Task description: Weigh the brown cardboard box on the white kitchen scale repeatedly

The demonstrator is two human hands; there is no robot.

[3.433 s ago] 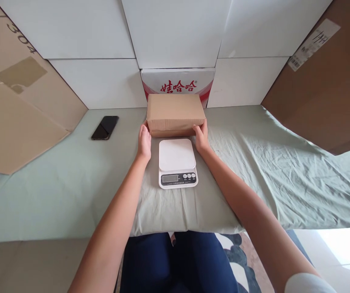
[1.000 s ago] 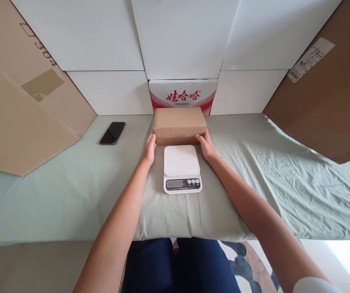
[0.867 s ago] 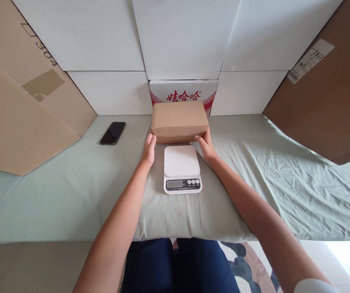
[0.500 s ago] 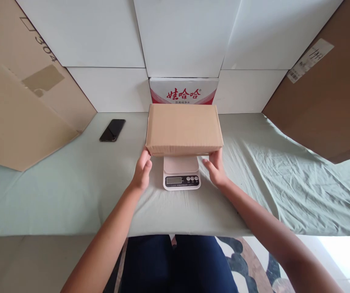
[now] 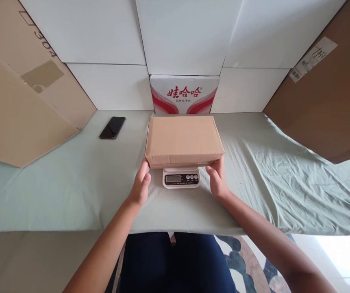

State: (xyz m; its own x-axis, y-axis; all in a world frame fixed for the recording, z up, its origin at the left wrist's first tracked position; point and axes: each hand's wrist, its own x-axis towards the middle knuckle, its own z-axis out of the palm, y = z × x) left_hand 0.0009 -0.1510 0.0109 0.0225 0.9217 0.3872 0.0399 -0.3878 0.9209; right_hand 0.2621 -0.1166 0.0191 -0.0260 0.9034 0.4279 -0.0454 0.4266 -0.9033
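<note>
We see a plain brown cardboard box (image 5: 184,140), closed and flat-topped, sitting over the white scale (image 5: 181,178) so that only the scale's display strip shows at its near edge. Our left hand (image 5: 141,184) and right hand (image 5: 218,180) form the grip, fingers closed on the box's two near corners, one either side of the scale. Half a second ago the box was held higher above the scale, more of whose platform showed; earlier still it lay behind the scale.
</note>
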